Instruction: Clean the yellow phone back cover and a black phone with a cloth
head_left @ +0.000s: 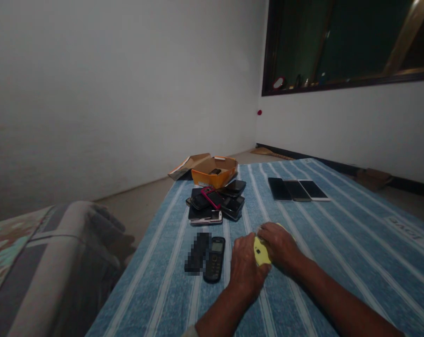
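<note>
Both my hands are closed round a yellow object (262, 252) above the blue striped cloth (173, 262). My left hand (246, 264) grips its left side, with the thumb along the lower edge. Over its upper right part lies my right hand (280, 245), fingers bent, hiding much of it. Just left of my left hand, a black keypad phone (215, 260) lies face up. Beside that phone is a dark item (198, 252), blurred by pixelation.
Beyond my hands is a pile of phones (212, 203), with an open orange box (215, 173) behind it. Three flat phones (296, 190) lie side by side at the back right. A grey blanket (68, 262) is at the left.
</note>
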Motion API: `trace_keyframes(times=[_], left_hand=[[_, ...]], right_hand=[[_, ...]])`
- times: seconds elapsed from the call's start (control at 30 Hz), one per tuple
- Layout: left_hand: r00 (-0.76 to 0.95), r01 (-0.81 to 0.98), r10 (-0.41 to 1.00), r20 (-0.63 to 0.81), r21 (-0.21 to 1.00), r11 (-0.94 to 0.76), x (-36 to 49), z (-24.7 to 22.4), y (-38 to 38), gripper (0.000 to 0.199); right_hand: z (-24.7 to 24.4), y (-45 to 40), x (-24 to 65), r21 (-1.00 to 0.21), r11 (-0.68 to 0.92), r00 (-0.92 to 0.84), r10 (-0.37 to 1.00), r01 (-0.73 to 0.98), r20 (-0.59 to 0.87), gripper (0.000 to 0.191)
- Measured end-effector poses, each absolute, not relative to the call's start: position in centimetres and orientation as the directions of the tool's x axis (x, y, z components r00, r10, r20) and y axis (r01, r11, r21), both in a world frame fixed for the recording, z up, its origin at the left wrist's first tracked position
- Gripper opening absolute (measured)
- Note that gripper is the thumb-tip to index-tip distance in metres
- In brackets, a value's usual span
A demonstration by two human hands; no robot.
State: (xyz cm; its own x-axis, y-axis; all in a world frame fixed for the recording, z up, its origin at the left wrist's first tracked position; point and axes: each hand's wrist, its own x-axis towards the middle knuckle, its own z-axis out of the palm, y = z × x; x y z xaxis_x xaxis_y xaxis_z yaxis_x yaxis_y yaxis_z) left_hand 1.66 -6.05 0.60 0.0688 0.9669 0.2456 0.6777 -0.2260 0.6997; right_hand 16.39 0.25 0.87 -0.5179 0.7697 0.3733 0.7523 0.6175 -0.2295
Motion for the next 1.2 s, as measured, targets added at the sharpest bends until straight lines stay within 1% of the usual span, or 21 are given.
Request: trace_keyframes(times=[0.1, 0.27, 0.33, 0.4, 0.53, 0.6, 0.67, 0.73, 0.83, 0.9, 0.97, 1.1, 1.2], left_hand=[[0.075, 0.663, 0.962, 0.262, 0.708, -0.245, 1.6, 0.6, -6.1, 0.073], [0.068, 0.656, 0.961, 0.270, 0.713, -0.247, 1.6, 0.4, -6.0, 0.073], [0.069, 0.651, 0.959, 0.275, 0.716, -0.252, 1.5, 0.3, -6.0, 0.072], [0.070, 0.650, 0.957, 0.280, 0.715, -0.257, 1.5, 0.2, -6.0, 0.072], [0.074, 0.659, 0.951, 0.301, 0.701, -0.273, 1.5, 0.3, -6.0, 0.069], [0.077, 0.666, 0.952, 0.296, 0.695, -0.270, 1.5, 0.6, -6.1, 0.067], [0.083, 0.672, 0.957, 0.279, 0.693, -0.260, 1.5, 0.9, -6.2, 0.063], [0.088, 0.676, 0.961, 0.264, 0.692, -0.252, 1.5, 1.1, -6.2, 0.059], [0.097, 0.677, 0.956, 0.278, 0.685, -0.268, 1.4, 1.0, -6.3, 0.057], [0.104, 0.675, 0.951, 0.292, 0.681, -0.283, 1.4, 0.8, -6.3, 0.056], [0.103, 0.677, 0.951, 0.290, 0.680, -0.281, 1.3, 0.8, -6.3, 0.055], [0.106, 0.682, 0.952, 0.286, 0.676, -0.279, 1.4, 1.1, -6.4, 0.051], [0.111, 0.686, 0.953, 0.283, 0.671, -0.280, 1.4, 1.4, -6.4, 0.045]], right_hand=[[1.1, 0.2, 16.3, -0.228, 0.616, -0.521, 0.772, 0.754, 0.363, 0.020], [1.6, 1.1, 17.4, -0.242, 0.458, -0.385, 0.875, 0.855, 0.294, 0.023], [1.5, 1.3, 17.7, -0.233, 0.425, -0.353, 0.888, 0.875, 0.293, 0.022], [1.2, 1.1, 17.5, -0.227, 0.460, -0.381, 0.869, 0.859, 0.316, 0.022], [1.0, 0.2, 16.6, -0.236, 0.598, -0.501, 0.785, 0.766, 0.365, 0.023], [1.1, 0.0, 16.3, -0.240, 0.606, -0.511, 0.782, 0.758, 0.357, 0.022], [1.3, 0.2, 16.5, -0.238, 0.564, -0.479, 0.812, 0.791, 0.333, 0.023], [1.4, 0.7, 17.1, -0.231, 0.486, -0.412, 0.859, 0.843, 0.305, 0.023], [1.3, 1.4, 18.1, -0.216, 0.371, -0.307, 0.910, 0.903, 0.280, 0.022], [1.2, 1.5, 18.3, -0.205, 0.346, -0.281, 0.915, 0.915, 0.289, 0.021], [1.0, 1.1, 18.2, -0.198, 0.385, -0.311, 0.894, 0.902, 0.321, 0.020], [0.5, 0.0, 17.2, -0.200, 0.550, -0.443, 0.800, 0.811, 0.404, 0.021], [0.4, -0.3, 16.8, -0.212, 0.603, -0.487, 0.768, 0.769, 0.415, 0.020]])
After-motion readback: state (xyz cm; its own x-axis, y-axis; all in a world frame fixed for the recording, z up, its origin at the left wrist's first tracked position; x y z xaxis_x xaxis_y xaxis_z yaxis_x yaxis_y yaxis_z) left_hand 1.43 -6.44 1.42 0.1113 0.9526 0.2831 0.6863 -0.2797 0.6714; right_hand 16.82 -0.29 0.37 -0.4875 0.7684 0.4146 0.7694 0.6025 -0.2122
